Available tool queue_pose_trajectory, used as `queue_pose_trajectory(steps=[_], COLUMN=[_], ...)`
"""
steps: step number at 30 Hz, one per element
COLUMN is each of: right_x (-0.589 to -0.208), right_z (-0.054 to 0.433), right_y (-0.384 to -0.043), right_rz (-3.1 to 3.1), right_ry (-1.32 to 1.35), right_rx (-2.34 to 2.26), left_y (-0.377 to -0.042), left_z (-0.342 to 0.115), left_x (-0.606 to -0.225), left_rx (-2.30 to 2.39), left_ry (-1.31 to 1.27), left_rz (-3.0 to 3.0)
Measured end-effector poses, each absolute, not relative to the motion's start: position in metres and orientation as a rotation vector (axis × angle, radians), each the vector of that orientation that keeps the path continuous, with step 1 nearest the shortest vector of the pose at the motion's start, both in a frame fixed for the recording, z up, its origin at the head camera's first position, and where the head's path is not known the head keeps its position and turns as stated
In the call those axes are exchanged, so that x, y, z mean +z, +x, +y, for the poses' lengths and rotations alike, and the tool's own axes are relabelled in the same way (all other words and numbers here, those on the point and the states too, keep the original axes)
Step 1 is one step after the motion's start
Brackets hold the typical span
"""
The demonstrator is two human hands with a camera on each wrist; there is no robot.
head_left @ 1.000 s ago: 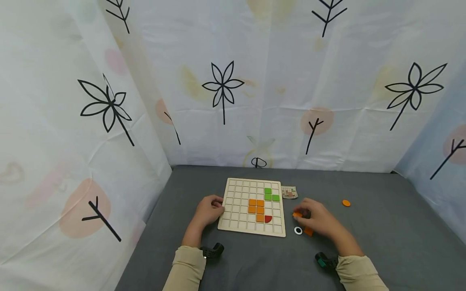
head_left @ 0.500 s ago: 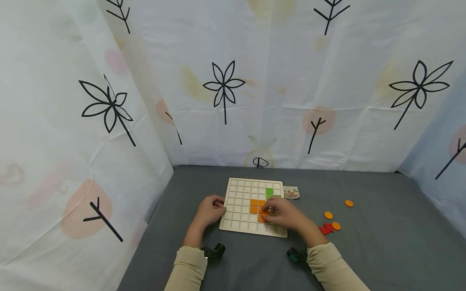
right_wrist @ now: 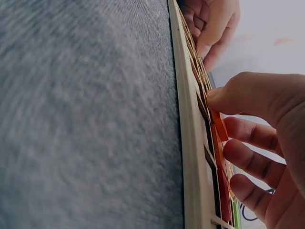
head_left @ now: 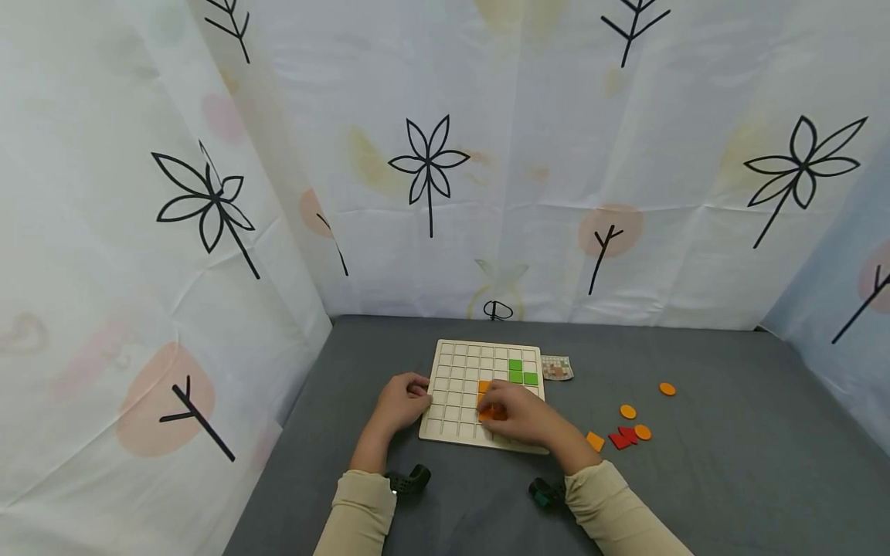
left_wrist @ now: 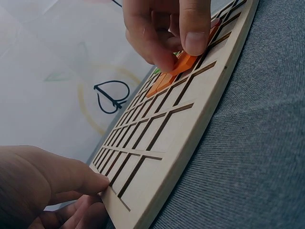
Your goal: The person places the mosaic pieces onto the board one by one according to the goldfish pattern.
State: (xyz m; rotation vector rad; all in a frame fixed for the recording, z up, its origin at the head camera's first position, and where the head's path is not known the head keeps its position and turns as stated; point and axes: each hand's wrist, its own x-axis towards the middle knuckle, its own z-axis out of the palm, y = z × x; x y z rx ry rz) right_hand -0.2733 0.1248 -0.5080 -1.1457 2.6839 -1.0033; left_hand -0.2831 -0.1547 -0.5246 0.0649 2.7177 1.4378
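A pale wooden grid board [head_left: 445,386] lies on the dark grey cloth. My left hand [head_left: 405,401] grips its left edge, one fingertip on top and the others curled below the rim. Over the board's lower middle, my right hand [head_left: 518,413] pinches an orange tile [left_wrist: 185,63] between thumb and fingertip. In the left wrist view that tile is tilted, right against other orange tiles [left_wrist: 164,83] set in the grid. Green tiles [head_left: 515,371] sit in the upper right squares. A red tile [right_wrist: 222,191] shows under the right fingers in the right wrist view.
Right of the board lie an orange square tile [head_left: 595,441], red pieces [head_left: 621,440] and orange discs [head_left: 628,411], one disc farther off. A small patterned card [head_left: 557,367] rests against the board's upper right edge. A printed white curtain [head_left: 528,255] stands behind the table.
My right hand has moved left from the loose pieces onto the board, carrying the orange tile. The loose red and orange pieces have come into sight. My left hand has stayed at the edge.
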Motion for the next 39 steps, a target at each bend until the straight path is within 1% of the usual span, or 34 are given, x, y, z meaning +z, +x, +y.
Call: queue_pose_trajectory(steps=[39], right_x=[-0.5110], right_z=[0.1312], right_y=[-0.2756], right_rz=[2.730], right_ry=[-1.141], right_rx=[-0.989], left_y=[-0.2851], left_z=[-0.1564], left_x=[-0.5267], left_rx=[1.437], left_ry=[0.068], left_rz=[2.706])
